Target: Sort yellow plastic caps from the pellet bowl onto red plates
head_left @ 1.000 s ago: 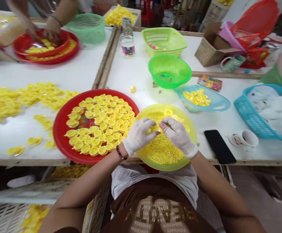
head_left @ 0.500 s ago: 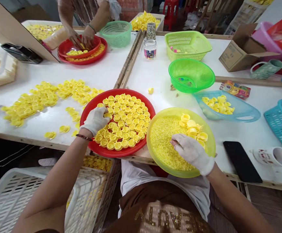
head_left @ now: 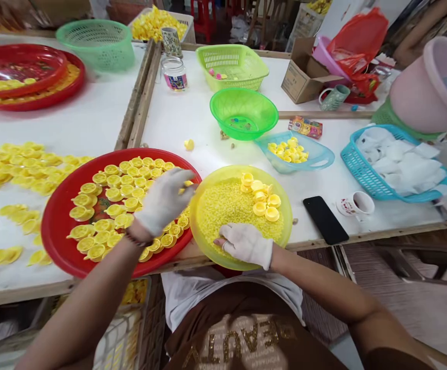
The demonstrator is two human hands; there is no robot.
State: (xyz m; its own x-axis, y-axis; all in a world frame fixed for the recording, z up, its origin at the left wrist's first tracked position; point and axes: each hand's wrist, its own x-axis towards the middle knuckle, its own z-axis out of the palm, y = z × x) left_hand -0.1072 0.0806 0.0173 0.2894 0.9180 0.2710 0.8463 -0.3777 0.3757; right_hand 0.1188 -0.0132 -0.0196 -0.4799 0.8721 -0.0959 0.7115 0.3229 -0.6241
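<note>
My left hand (head_left: 166, 201), in a white glove, hovers above the right side of a red tray (head_left: 59, 257). Its fingers are apart and point toward the yellow bowl; nothing shows in them. Rows of small yellow plastic cups (head_left: 113, 194) with little handles cover much of the tray. My right hand (head_left: 242, 244), also gloved, rests on small yellow pellets (head_left: 223, 203) in the translucent yellow bowl (head_left: 287, 216). Its fingers are curled together, and whatever they hold is hidden. Several larger yellow cups (head_left: 260, 195) lie on the pellets at the bowl's far right.
Loose yellow pieces (head_left: 19, 164) spread over the left tabletop. Behind the bowl are a green bowl (head_left: 242, 115), a green basket (head_left: 233, 67) and a blue scoop-shaped tray (head_left: 318, 156). A phone (head_left: 326, 220), a mug (head_left: 356, 204) and a blue basket (head_left: 366, 172) stand to the right.
The view has swung to the right. My left hand has crossed from the red tray's left part to its right side, near the bowl. My right hand stays in the pellets, fingers still curled.
</note>
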